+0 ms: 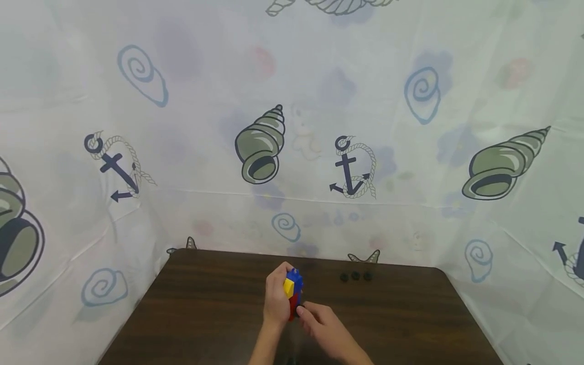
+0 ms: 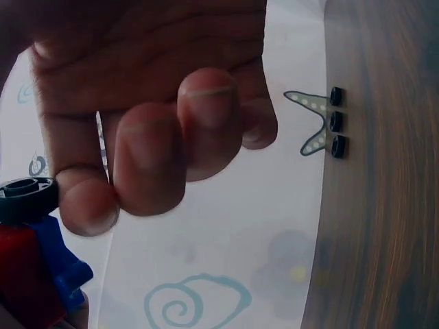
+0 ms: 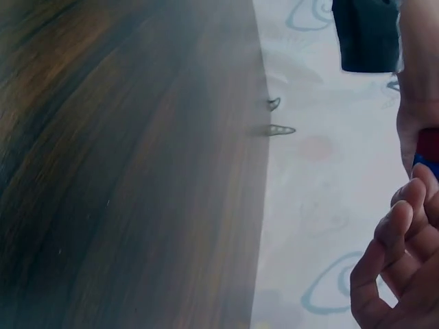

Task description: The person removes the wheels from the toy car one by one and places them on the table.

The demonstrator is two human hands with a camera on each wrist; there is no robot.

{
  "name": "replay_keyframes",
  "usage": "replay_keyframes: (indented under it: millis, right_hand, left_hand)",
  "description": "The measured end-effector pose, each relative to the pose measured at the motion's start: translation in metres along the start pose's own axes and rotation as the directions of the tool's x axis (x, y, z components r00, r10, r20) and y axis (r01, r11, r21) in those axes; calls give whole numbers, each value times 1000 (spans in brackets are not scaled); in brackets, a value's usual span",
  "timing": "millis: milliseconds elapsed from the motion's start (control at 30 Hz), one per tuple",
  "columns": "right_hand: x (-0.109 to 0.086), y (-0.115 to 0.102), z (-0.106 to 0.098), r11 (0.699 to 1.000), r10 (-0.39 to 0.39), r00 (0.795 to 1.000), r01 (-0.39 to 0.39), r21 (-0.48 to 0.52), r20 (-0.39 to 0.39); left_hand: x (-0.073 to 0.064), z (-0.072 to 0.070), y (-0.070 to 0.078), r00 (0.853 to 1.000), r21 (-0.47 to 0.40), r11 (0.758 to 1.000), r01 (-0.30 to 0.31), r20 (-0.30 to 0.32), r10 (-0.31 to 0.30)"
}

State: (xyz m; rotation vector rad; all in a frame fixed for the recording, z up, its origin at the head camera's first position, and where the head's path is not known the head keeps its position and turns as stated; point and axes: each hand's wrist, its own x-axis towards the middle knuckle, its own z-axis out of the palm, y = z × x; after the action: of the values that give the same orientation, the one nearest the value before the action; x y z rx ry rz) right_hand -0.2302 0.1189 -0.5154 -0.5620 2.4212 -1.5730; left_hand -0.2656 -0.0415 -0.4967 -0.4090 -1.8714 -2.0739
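My left hand (image 1: 275,296) grips a small toy of red, yellow and blue building blocks (image 1: 295,286), held up above the table with its blue end pointing away. From the right, my right hand (image 1: 321,324) meets the near part of the toy and pinches a black wheel (image 2: 27,200) between thumb and index finger. The wheel sits right against the red block in the left wrist view, where the other right-hand fingers (image 2: 151,157) are bent. Only a red and blue edge of the toy shows in the right wrist view.
Three black wheels (image 1: 356,276) lie in a row at the far right of the dark wooden table (image 1: 210,304). A white cloth (image 1: 310,223) printed with shells and anchors hangs behind and along both sides. A black band (image 3: 368,38) is on the left wrist.
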Motion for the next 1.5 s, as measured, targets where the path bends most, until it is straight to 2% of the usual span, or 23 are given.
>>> replay_keyframes:
  millis: [167, 367, 467, 600, 767, 967, 1100, 1300, 1400, 1500]
  right_hand:
    - [0, -2, 1, 1000, -6, 1000, 6, -27, -15]
    - [2, -1, 7, 979, -20, 991, -7, -205, -133]
    - [2, -2, 11, 933, -56, 984, -10, -359, -171]
    - [3, -4, 14, 840, -131, 970, -1, -543, -204]
    - [3, -7, 16, 799, -163, 963, 2, -601, -213]
    - [7, -14, 23, 739, -112, 972, -58, -671, -207]
    - [7, -17, 28, 723, -88, 975, -79, -687, -204]
    - [8, -21, 28, 705, -29, 976, -132, -697, -214]
    - [9, -22, 25, 702, -38, 977, -123, -702, -209]
    - [11, -23, 20, 738, -58, 979, -90, -669, -195]
  left_hand:
    - [-1, 5, -1, 999, 72, 997, -31, 23, 30]
    - [-3, 9, -3, 997, 148, 987, -69, 31, 65]
    - [-2, 11, -3, 996, 184, 979, -85, 27, 81]
    - [-2, 14, -3, 996, 217, 972, -90, 22, 88]
    - [-1, 13, -7, 993, 196, 973, -119, 44, 113]
    - [1, 5, -20, 982, 55, 980, -189, 12, 189]
    - [2, 1, -27, 981, 42, 980, -193, -2, 193]
    - [3, -4, -31, 990, 11, 991, -132, -56, 132]
    - [4, -5, -28, 992, -19, 994, -111, -68, 109]
    - [3, -6, -24, 993, -39, 995, -95, -80, 92]
